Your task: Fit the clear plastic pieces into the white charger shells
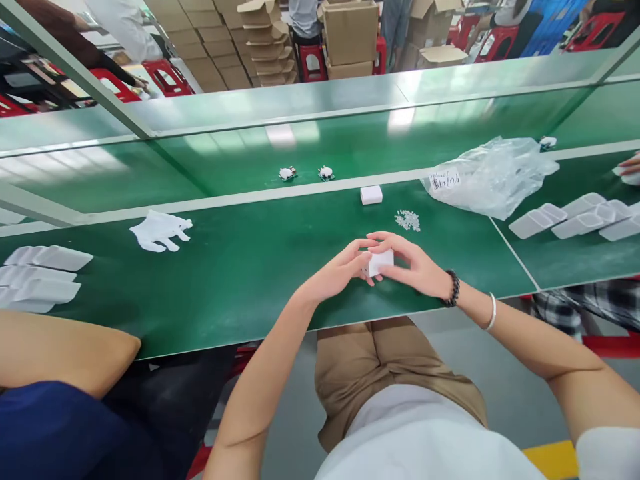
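Note:
Between my two hands, over the front of the green worktable [240, 280], is a small white box [381, 261]. My left hand [345, 267] closes on the box's left side, its fingers bent against it. On the other side my right hand [413, 267] grips the box, with fingers over the far edge and the thumb along the near face. Another white box [371, 195] lies on the table beyond my hands. To its right is a small pile of clear little pieces [408, 220], too small to name.
A white glove [161, 231] lies to the left. White trays [43, 277] stand at far left, more trays [580, 215] at right. A clear plastic bag [493, 175] rests at the back right. Two small circuit parts [326, 173] sit behind the pale rail [240, 202]. A co-worker's arm [65, 350] is at left.

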